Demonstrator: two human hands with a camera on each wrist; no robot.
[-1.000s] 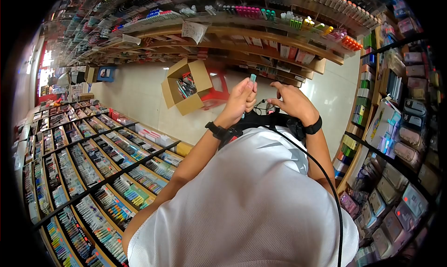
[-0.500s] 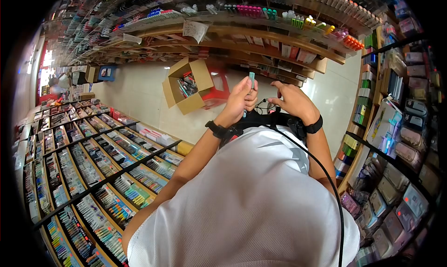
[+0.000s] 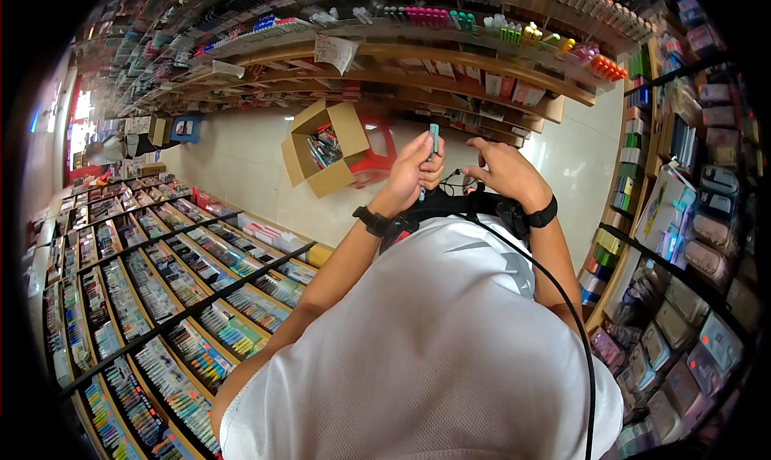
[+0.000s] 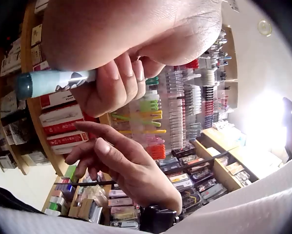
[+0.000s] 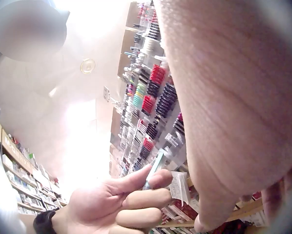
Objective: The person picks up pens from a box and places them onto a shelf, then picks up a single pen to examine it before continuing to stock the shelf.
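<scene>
A slim light-teal pen or marker (image 3: 434, 131) stands nearly upright in the left hand (image 3: 414, 175), whose fingers curl round it with the thumb against its side. In the left wrist view the pen's darker teal end (image 4: 25, 86) sticks out past the curled fingers (image 4: 117, 85). The right hand (image 3: 512, 175) is held a short way to the right with bent, relaxed fingers and nothing in them; it does not touch the pen. In the right wrist view the pen (image 5: 157, 163) shows between the left thumb and forefinger.
An open cardboard box (image 3: 345, 135) with many pens inside stands on the floor beside a red stool (image 3: 377, 151). Wooden shelves (image 3: 482, 67) of markers run ahead, a compartmented pen display (image 3: 185, 275) fills the left, and hanging pouches (image 3: 707, 259) line the right. A black cable (image 3: 554, 287) crosses the shirt.
The pen has tilted slightly to a more upright position in the left hand, and more of its upper end shows. The right hand has hardly moved.
</scene>
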